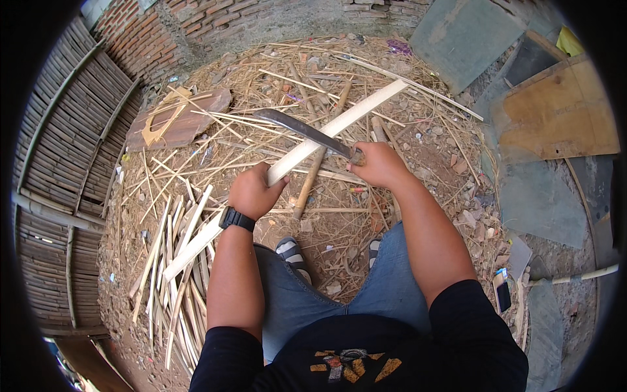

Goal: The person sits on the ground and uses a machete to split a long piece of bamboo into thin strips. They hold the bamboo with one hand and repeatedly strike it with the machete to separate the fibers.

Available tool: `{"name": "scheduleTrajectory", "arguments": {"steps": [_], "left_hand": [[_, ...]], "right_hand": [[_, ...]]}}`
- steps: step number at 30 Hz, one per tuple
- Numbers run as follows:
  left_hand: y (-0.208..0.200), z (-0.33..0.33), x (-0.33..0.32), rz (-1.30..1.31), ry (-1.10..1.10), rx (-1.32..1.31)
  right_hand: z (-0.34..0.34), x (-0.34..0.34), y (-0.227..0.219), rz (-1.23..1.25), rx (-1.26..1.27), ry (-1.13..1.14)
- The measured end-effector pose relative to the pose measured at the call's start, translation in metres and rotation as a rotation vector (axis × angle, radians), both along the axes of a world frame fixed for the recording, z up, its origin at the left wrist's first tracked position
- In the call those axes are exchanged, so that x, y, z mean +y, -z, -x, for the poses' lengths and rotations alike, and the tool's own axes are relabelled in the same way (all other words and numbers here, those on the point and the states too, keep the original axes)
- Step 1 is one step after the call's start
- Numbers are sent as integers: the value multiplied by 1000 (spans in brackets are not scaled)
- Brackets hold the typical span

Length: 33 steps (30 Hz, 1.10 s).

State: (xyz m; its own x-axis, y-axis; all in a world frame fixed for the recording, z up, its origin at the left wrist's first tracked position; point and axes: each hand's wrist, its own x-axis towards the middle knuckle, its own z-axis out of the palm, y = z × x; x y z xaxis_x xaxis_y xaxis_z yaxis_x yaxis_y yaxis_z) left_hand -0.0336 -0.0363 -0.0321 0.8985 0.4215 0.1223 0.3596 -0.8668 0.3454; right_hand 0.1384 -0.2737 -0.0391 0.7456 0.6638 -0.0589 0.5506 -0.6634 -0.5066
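Note:
My left hand (253, 191) is closed around a long, flat, pale strip (353, 115) that looks like split bamboo or wood. The strip slants from beside my left knee up to the far right. In my right hand (377, 164) is the handle of a machete (297, 125), its dark blade pointing to the far left. The blade lies across the strip in this view, beyond my left hand; whether it touches the strip I cannot tell. My fingers hide most of the handle. A dark watch (238, 219) is on my left wrist.
A heap of split strips (179, 287) lies by my left leg. Round poles (308, 183) and thin offcuts cover the ground ahead. Slatted bamboo panelling (59, 150) stands at left, a brick wall (215, 23) behind, flat sheets (545, 117) at right. A phone (503, 295) lies near my right elbow.

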Motion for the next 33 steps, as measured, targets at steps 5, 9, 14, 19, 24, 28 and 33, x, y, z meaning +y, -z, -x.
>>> {"name": "scheduleTrajectory", "arguments": {"steps": [5, 9, 14, 19, 24, 28, 33], "left_hand": [[3, 0, 2, 6, -2, 1], [5, 0, 2, 3, 7, 12], [4, -1, -1, -38, 37, 31], [8, -2, 0, -45, 67, 20], [6, -1, -1, -45, 65, 21], [4, -3, -2, -26, 57, 62], [3, -2, -2, -24, 50, 70]], "right_hand": [[2, 0, 1, -7, -12, -7], [1, 1, 10, -28, -55, -39], [3, 5, 11, 33, 43, -46], [4, 6, 11, 37, 17, -102], [5, 6, 8, 23, 62, -108], [4, 6, 9, 13, 87, -111], [5, 6, 8, 12, 86, -115]]}}
